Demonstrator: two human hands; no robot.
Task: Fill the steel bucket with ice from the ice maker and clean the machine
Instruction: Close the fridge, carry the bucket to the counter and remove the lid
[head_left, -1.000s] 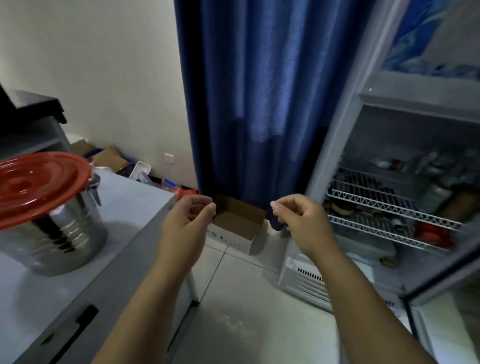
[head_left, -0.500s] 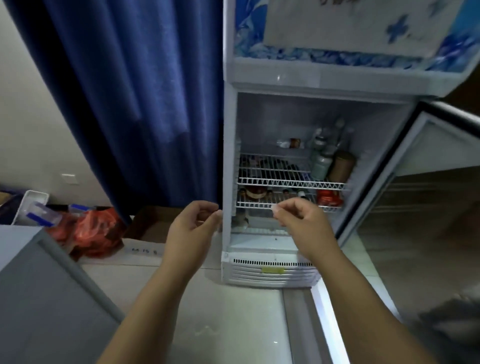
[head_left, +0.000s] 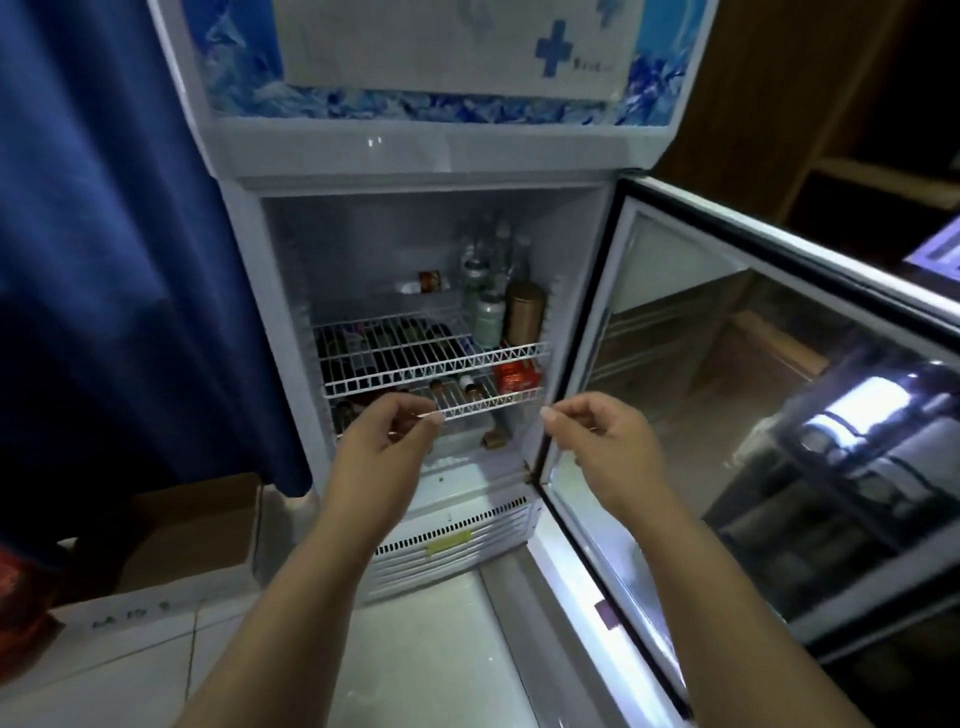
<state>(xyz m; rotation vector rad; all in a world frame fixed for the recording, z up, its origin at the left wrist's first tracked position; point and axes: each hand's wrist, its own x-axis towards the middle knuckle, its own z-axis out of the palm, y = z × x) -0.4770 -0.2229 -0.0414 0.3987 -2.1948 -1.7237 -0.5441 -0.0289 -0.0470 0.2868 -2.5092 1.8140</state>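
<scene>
My left hand (head_left: 382, 447) and my right hand (head_left: 602, 447) are raised side by side in front of a white display fridge (head_left: 415, 156). Each hand has its fingers curled, the thumb tip near the forefinger, and I see nothing held in either. The fridge's glass door (head_left: 779, 415) is swung wide to the right. My left hand is level with the lower wire shelf (head_left: 488, 400); my right hand is by the door's hinge edge. Neither the steel bucket nor an ice maker is in view.
Bottles, jars and a red pack stand on the two wire shelves. A dark blue curtain (head_left: 104, 260) hangs left of the fridge. An open cardboard box (head_left: 192, 530) and a red bag (head_left: 15, 597) lie on the pale tiled floor at the left.
My view has swung right, from the counter with the red-lidded steel bucket to face the open fridge. Both hands have kept the same raised, curled pose.
</scene>
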